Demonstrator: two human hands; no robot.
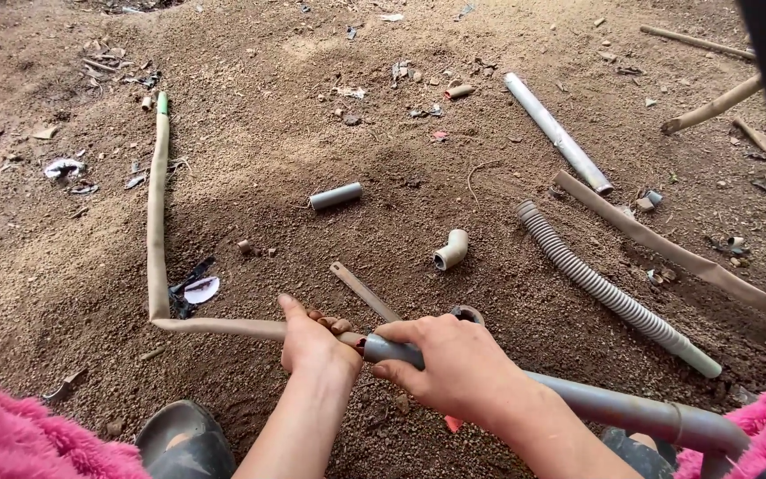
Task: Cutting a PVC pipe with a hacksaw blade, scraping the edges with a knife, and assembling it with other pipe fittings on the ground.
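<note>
The left hand (315, 344) is closed around the end of a flattened tan hose (158, 222), fingers curled over it and thumb raised, while the right hand (454, 365) wraps the near end of a grey plastic pipe (613, 410), index finger laid along it toward the joint. The two ends meet between the hands, just above the dirt ground (312, 133). From the left hand the hose runs off to the left, bends sharply and stretches away to a green tip far beyond that hand. It looks soft, limp and light, likely to fold or kink, so a hold close to its mouth seems best. The pipe looks stiff, smooth and fairly light; it runs back from the right hand toward the person's side, and a firm wrap near its end should steady it. Just beyond the hands lie a thin flat strip (363, 291) and a small grey elbow fitting (451, 250); further out from the left hand rests a short pipe piece (336, 196). To the right of the right hand lie a corrugated hose (613, 293), a second tan hose (667, 250) and a long pale pipe (557, 133).
</note>
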